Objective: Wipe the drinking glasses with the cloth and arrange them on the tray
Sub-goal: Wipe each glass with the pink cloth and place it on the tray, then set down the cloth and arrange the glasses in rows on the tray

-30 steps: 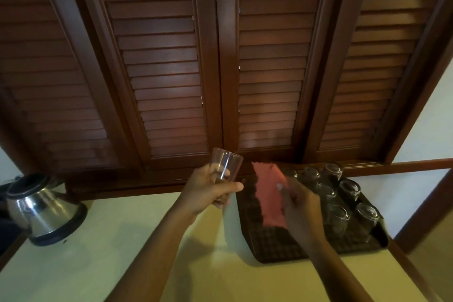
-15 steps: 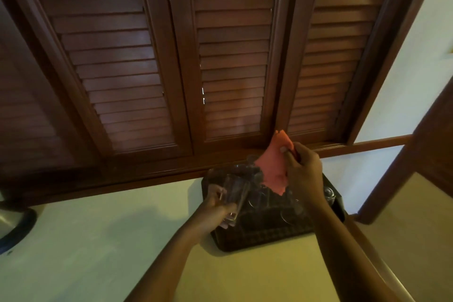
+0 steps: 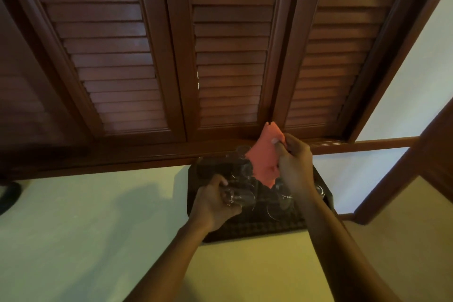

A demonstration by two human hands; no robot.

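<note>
Drinking glass (image 3: 239, 197): clear, held in the left hand (image 3: 213, 206), whose fingers are wrapped around its body. It is tilted well off upright and sits over the near left part of the tray (image 3: 255, 228); contact between glass and tray cannot be determined.

Cloth (image 3: 266, 157): salmon-pink, pinched near its upper edge between thumb and fingers of the right hand (image 3: 294, 164). It hangs down loosely above the middle of the tray, its lower corner just above the glasses there. The two hands are apart, the right one farther and higher than the left.

Other glasses (image 3: 279, 203): several clear ones stand on the tray, to the right of and beyond the held glass. Motion blur and dim light prevent a count or a reading of which way up they stand.

Tray: dark, with a woven or gridded surface, resting on the pale tabletop (image 3: 98, 240) against its far edge, right of centre.

Surroundings: dark wooden louvred shutters (image 3: 220, 56) fill the wall beyond the tabletop. A dark rounded object (image 3: 8, 196) is cut off at the left edge; it cannot be identified.
</note>
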